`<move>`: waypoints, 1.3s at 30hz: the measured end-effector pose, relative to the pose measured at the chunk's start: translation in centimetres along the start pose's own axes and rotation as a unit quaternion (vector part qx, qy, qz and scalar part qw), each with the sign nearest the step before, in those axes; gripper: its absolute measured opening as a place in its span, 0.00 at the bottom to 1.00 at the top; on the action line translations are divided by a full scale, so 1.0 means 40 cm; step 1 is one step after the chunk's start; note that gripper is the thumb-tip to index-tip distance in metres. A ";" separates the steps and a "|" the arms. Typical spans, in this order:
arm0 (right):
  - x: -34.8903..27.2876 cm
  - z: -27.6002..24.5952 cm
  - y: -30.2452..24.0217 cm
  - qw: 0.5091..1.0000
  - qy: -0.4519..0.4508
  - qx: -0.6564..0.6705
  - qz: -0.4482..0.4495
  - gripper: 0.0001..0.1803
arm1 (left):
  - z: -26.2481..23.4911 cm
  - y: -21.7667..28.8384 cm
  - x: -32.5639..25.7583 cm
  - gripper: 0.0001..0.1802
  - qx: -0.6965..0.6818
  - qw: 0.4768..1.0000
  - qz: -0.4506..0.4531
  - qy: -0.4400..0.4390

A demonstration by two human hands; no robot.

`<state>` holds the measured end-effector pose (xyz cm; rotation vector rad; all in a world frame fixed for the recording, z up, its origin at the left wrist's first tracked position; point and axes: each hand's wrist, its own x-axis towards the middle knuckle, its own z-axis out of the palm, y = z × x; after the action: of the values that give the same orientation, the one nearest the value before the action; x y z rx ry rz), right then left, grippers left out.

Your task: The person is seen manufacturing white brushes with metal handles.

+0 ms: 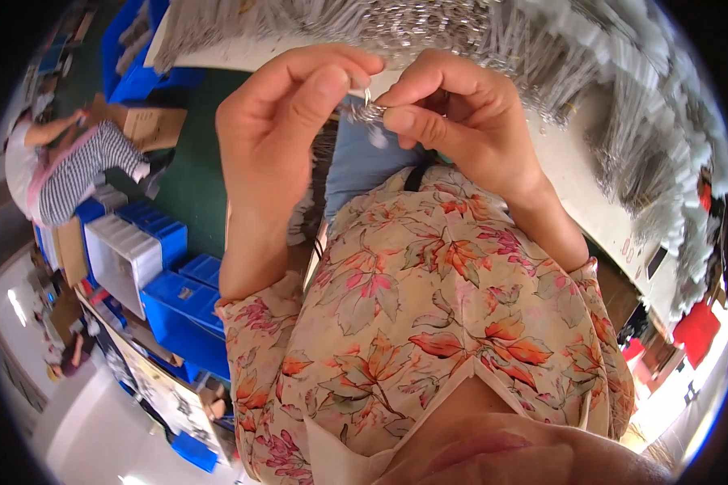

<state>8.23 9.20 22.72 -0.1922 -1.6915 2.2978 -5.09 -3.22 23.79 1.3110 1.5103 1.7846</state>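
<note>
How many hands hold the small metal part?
2: the left hand pinches the small shiny metal part from the left, the right hand from the right; much of it is hidden.

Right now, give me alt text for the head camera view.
Two hands, left hand and right hand, pinch a small silvery metal piece together above a white table heaped with silvery parts; blue bins stand at left.
</note>
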 end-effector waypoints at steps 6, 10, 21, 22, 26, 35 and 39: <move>0.082 0.058 0.067 0.950 0.018 -0.240 -0.200 0.09 | -0.021 -0.022 -0.062 0.09 -0.218 0.955 -0.009 0.200; 0.134 0.124 0.034 0.916 -0.037 -0.330 -0.224 0.09 | -0.079 -0.023 -0.098 0.10 -0.167 0.942 -0.035 0.288; 0.214 0.150 0.212 0.884 -0.287 -0.283 0.236 0.10 | -0.335 -0.173 -0.332 0.11 0.132 0.960 -0.228 -0.098; 0.191 0.117 0.218 0.863 -0.296 -0.346 0.219 0.09 | -0.301 -0.233 -0.383 0.09 0.188 0.956 -0.215 -0.070; 0.167 0.068 0.210 0.848 -0.170 -0.501 -0.032 0.08 | -0.332 -0.471 -0.648 0.08 0.451 0.808 -0.347 -0.154; 0.123 0.014 0.189 0.805 -0.177 -0.553 -0.121 0.04 | -0.170 -0.737 -0.991 0.15 0.399 0.589 -0.653 -0.261; 0.122 0.011 0.184 0.832 -0.152 -0.527 -0.087 0.04 | -0.125 -0.717 -1.176 0.18 0.497 0.544 -0.634 -0.234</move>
<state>2.40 8.26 16.14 0.1268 -2.8217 1.0620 4.90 -35.77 -19.81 0.4421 2.1719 -0.4411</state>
